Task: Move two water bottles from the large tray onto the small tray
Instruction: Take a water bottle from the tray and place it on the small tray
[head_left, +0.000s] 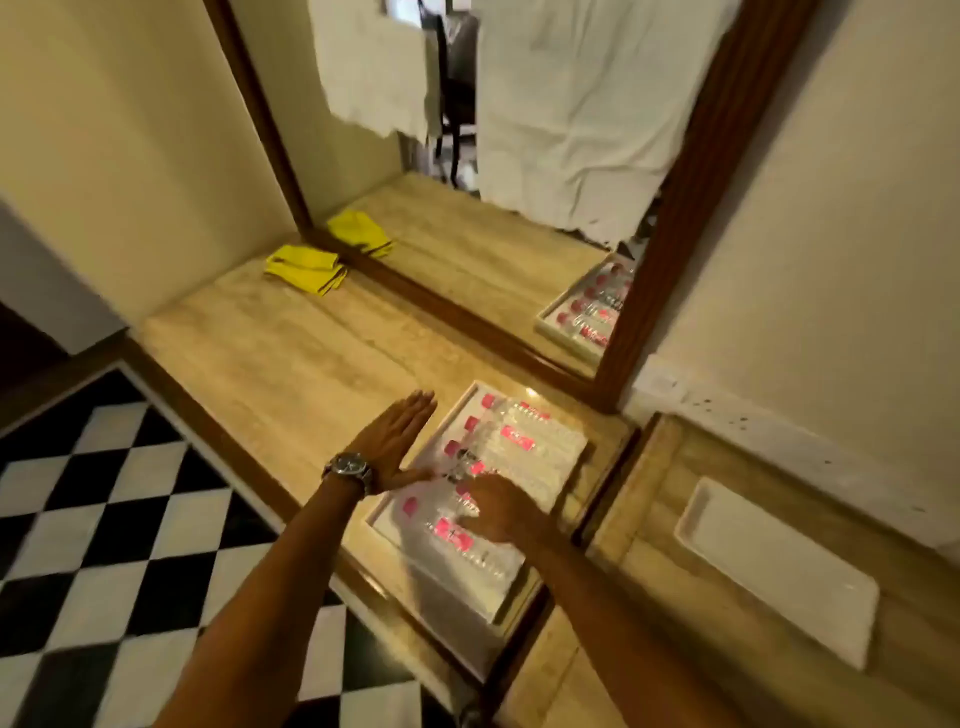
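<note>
Where right hand (493, 506) covers water bottles (519, 441) | grip unclear, blurred

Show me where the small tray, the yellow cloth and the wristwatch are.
small tray (779, 577): head view, bare middle of its white surface.
yellow cloth (305, 268): head view, centre of the folded cloth.
wristwatch (349, 464): head view, its dark dial.

Bare forearms, dark-dialled metal wristwatch (349, 466)

Marble counter (291, 353), yellow cloth (306, 268), large tray (441, 597), small tray (779, 571)
</note>
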